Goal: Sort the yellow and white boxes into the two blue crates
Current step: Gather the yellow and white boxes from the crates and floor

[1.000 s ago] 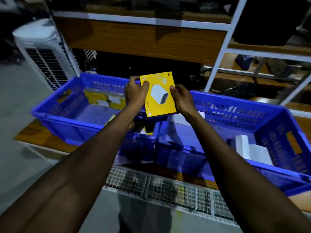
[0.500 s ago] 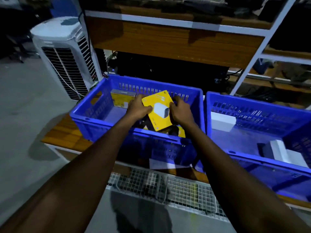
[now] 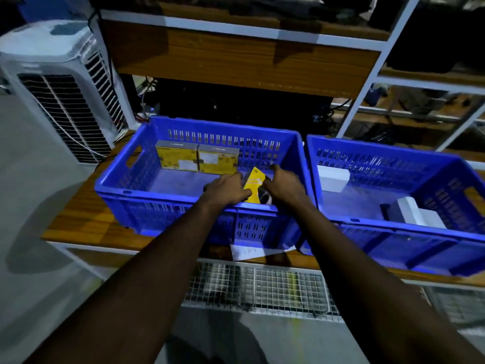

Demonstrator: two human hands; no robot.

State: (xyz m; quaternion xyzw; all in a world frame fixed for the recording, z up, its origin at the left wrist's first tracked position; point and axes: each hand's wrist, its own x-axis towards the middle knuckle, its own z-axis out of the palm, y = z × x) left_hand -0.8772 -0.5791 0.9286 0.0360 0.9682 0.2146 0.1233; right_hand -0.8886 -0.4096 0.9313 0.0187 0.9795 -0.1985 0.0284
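Yellow box (tilted) held between left hand and right hand.

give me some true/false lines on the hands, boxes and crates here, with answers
1. The left hand and right hand hold one yellow box. True.
2. That box is over the right crate. False: it is in the left crate.
3. Two other yellow boxes stand at the left crate's back wall. True.
4. The white boxes lie in the left crate. False: they are in the right crate.
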